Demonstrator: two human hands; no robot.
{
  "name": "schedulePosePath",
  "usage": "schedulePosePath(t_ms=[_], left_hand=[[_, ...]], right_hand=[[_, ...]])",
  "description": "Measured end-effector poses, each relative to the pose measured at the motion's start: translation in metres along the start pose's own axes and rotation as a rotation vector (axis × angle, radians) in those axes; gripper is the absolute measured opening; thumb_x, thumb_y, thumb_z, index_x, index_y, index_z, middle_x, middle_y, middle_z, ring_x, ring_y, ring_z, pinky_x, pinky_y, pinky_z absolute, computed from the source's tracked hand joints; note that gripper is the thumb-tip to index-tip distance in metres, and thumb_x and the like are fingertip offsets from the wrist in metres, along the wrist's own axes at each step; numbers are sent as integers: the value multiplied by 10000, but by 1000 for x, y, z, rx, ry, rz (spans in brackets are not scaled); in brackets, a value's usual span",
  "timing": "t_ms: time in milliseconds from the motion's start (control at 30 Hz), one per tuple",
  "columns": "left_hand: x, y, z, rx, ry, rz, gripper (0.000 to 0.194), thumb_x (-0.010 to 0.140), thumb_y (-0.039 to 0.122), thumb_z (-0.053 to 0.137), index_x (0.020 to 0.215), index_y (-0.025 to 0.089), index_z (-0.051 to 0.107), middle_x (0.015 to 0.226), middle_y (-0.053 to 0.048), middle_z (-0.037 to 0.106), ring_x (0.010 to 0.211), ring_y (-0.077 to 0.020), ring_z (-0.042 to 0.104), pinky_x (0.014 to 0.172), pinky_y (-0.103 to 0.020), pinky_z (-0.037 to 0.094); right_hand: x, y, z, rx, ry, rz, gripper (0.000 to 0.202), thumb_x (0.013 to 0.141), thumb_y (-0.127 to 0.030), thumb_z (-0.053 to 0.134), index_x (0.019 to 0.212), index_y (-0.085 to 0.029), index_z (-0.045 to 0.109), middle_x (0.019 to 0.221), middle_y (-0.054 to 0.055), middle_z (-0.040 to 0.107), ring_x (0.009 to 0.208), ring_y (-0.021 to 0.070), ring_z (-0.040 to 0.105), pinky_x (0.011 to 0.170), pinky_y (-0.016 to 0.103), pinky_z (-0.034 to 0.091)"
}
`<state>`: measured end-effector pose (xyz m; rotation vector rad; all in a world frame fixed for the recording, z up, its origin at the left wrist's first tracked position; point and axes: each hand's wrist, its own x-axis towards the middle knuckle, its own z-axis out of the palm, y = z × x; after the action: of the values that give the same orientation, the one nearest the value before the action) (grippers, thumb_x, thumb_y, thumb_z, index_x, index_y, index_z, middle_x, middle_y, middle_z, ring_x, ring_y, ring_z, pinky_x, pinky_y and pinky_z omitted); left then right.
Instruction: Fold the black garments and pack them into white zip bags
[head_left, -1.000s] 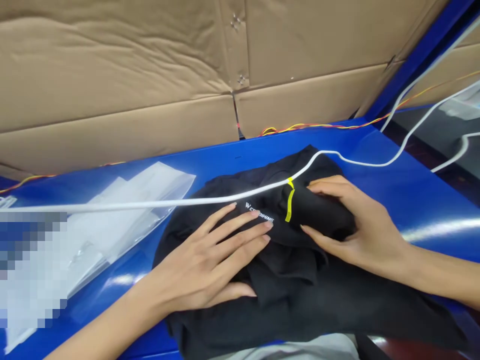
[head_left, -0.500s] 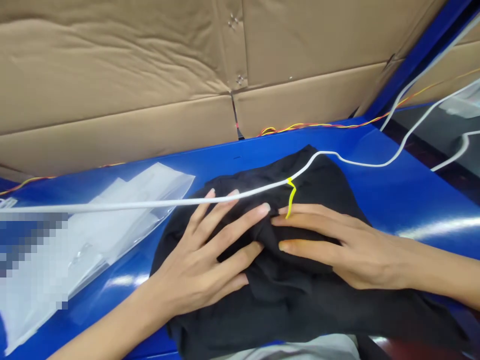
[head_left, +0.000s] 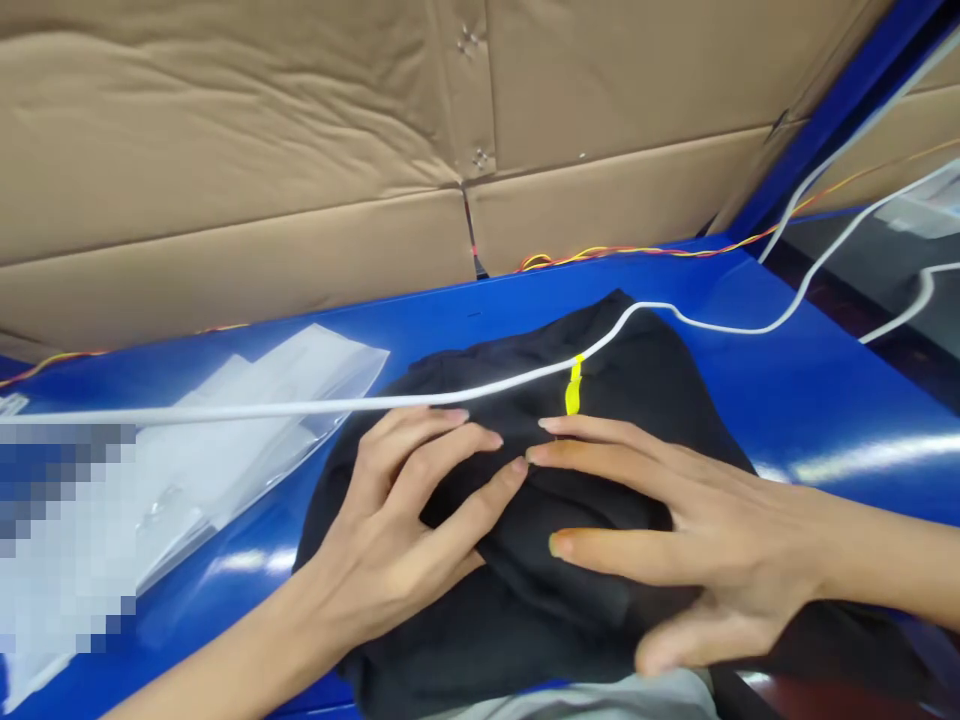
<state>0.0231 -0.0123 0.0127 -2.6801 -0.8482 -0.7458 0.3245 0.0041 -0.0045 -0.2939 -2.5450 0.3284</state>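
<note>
Below cardboard (head_left: 630, 90), on our blue table (head_left: 757, 380), we splay our right hand (head_left: 742, 540) over black fabric (head_left: 649, 370); left hand (head_left: 397, 555) grip unclear.

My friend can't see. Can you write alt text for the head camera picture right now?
A person's left hand and right hand touch crumpled black fabric on a shiny blue table. A white cord with a yellow strip crosses the view; clear plastic packaging lies at the left.
</note>
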Motion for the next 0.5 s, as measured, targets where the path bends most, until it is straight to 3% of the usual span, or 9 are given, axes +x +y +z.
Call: schedulePosePath(t_ms=[133,300,500], left_hand=[[-1,1,1,-51,-71,19,363,1064,181,572,1415,201,664,1465,-125,682,1579,-362,409,1307,-634,343],[1,-8,-2,-130,-135,97,436,1092,404,599,1472,191,623,1495,-168,677,1563,-362,468,1232,-586,485],[-1,-3,-5,0,-40,40,343,1067,158,601,1395,216,681,1348,-108,778,1397,-276,656,1057,-401,616]], right_hand=[[-8,2,5,-75,14,111,402,916,-98,680,1300,-212,655,1538,202,603,1537,324,497,1101,462,601],[-16,5,8,-49,130,101,314,1016,-96,590,1320,-175,612,1504,218,604,1499,259,545,1129,426,585],[-8,8,7,-67,191,135,398,948,0,516,1302,-155,611,1480,223,632,1490,262,562,1167,430,567]])
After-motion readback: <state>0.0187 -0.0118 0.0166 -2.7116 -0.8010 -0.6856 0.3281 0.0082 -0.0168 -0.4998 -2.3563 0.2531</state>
